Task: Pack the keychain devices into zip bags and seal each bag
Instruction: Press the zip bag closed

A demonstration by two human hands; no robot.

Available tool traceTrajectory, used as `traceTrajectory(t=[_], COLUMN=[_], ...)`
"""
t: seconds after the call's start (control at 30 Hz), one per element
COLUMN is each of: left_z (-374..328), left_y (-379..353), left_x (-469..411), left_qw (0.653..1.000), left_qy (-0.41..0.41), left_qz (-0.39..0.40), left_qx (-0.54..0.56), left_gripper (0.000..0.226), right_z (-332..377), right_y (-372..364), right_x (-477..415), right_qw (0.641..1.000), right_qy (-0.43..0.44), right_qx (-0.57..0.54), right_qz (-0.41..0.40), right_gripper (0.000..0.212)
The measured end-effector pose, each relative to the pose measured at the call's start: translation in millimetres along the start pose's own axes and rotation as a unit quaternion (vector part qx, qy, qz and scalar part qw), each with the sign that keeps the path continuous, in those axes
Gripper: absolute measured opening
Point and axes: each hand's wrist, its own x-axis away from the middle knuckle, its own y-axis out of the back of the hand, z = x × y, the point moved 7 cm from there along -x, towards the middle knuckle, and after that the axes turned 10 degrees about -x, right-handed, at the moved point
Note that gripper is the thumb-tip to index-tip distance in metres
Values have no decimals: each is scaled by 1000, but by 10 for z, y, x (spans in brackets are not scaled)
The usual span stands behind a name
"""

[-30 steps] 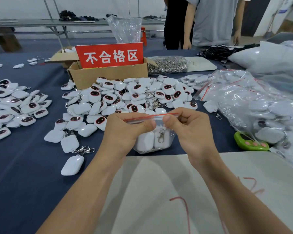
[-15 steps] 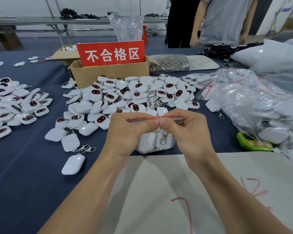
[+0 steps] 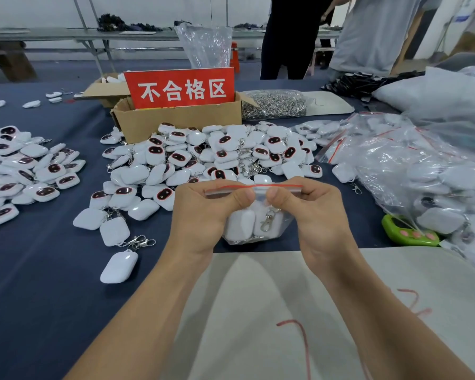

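A small clear zip bag (image 3: 255, 226) with a red strip along its top hangs between my hands above the table's edge. White keychain devices and a metal clasp show through it. My left hand (image 3: 203, 215) pinches the bag's seal strip left of centre. My right hand (image 3: 313, 215) pinches the same strip just right of centre, and the two thumbs nearly touch. A big heap of loose white keychain devices (image 3: 203, 157) lies behind my hands on the blue cloth.
A cardboard box (image 3: 176, 119) with a red sign stands behind the heap. More devices (image 3: 22, 168) lie at the left. Filled zip bags (image 3: 422, 174) pile up at the right, beside a green gadget (image 3: 406, 231). A bag of metal clasps (image 3: 274, 105) lies behind. Two people stand across the table.
My thumbs have slid toward each other along the bag's strip, from its two ends to its middle. The bag itself has stayed in place.
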Motion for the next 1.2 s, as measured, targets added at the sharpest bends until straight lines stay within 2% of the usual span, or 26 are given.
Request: traceTrajectory(t=[0.07, 0.23, 0.37, 0.6, 0.87, 1.03, 1.13, 1.2], left_z=[15, 69, 91, 120, 135, 155, 162, 155], left_y=[5, 77, 95, 121, 131, 177, 263, 277], left_x=[-11, -47, -69, -106, -102, -99, -120, -132], left_qw=[1000, 999, 999, 998, 997, 995, 993, 994], left_qy=[5, 28, 25, 59, 82, 89, 66, 51], left_qz=[-1, -9, -21, -8, 6, -41, -86, -89], left_qx=[2, 18, 21, 4, 7, 35, 40, 38], left_gripper=[9, 19, 16, 18, 30, 29, 32, 33], right_z=[-14, -13, -48, -14, -39, -42, -53, -57], right_y=[-1, 42, 52, 147, 206, 196, 233, 251], right_x=[-11, -34, -46, -89, -107, -109, -118, -125], right_qw=[1000, 1000, 1000, 999, 996, 995, 994, 993], right_qy=[-3, 2, 3, -7, -9, -10, -16, -19], right_qx=[-1, 0, 9, 44, 66, 79, 70, 69], right_qz=[5, -12, -11, 3, -52, -62, -85, -91], right_gripper=[4, 18, 23, 21, 24, 30, 26, 25])
